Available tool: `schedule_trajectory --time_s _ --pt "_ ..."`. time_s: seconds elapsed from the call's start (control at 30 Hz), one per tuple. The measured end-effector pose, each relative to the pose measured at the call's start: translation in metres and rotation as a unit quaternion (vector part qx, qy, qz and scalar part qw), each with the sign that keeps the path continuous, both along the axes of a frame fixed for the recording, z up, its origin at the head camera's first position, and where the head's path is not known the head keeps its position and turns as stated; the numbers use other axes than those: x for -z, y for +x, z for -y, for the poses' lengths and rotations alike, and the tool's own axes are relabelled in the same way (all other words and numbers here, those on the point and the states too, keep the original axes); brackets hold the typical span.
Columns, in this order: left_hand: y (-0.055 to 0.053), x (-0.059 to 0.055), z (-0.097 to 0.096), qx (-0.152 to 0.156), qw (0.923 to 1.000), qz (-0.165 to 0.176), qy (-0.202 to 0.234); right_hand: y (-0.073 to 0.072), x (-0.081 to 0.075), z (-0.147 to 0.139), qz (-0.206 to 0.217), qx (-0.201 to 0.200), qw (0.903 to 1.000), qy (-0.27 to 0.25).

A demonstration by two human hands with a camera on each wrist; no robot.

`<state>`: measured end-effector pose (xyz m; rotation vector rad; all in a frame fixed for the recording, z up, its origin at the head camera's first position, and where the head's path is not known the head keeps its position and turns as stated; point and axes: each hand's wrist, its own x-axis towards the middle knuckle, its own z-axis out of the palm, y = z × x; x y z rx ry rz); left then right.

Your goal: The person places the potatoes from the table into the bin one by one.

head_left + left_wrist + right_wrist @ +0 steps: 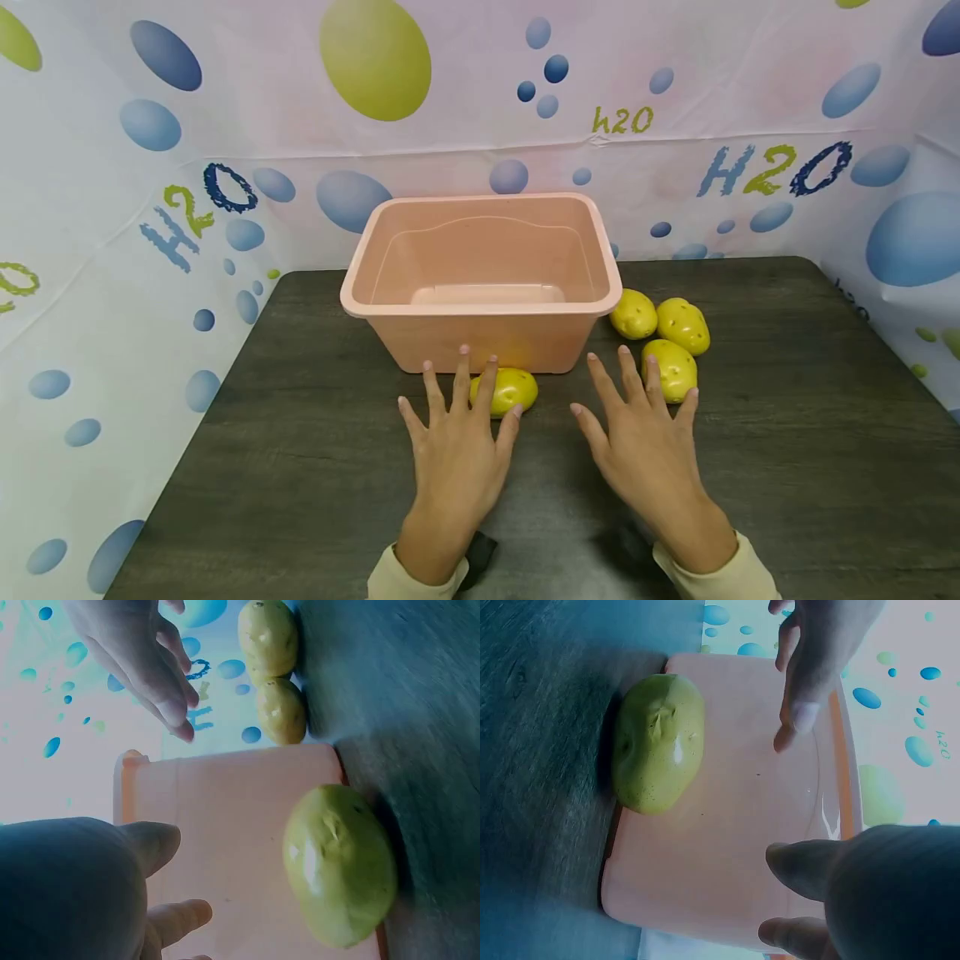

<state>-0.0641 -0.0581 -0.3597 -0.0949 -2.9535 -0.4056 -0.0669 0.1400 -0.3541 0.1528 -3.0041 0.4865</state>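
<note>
A pink plastic tub stands upright at the back of the dark table, its inside bare. Against the foot of its front wall lies a glossy yellow potato with small dimples. My left hand, fingers spread and palm down, is held in front of the tub; its fingers overlap that potato in the head view. To the right, my right hand is spread likewise, holding nothing. Its fingertips partly cover another yellow potato. In both wrist views, the front potato is apart from the fingers.
Two more yellow potatoes, one by the tub's right side and one farther right, are clustered with the partly covered one. A white sheet with blue and green dots hangs behind the dark wooden table.
</note>
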Motion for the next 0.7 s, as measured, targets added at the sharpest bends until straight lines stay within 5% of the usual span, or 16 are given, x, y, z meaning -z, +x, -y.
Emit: schedule_trajectory --time_s 0.4,0.7 --pt "0.002 0.004 0.042 -0.006 0.9986 0.047 -0.025 -0.003 0.000 -0.025 0.045 0.011 0.9989 0.003" --pt "0.002 0.002 0.078 -0.010 0.9973 0.060 -0.040 -0.009 0.003 -0.049 0.032 0.012 0.9993 0.011"
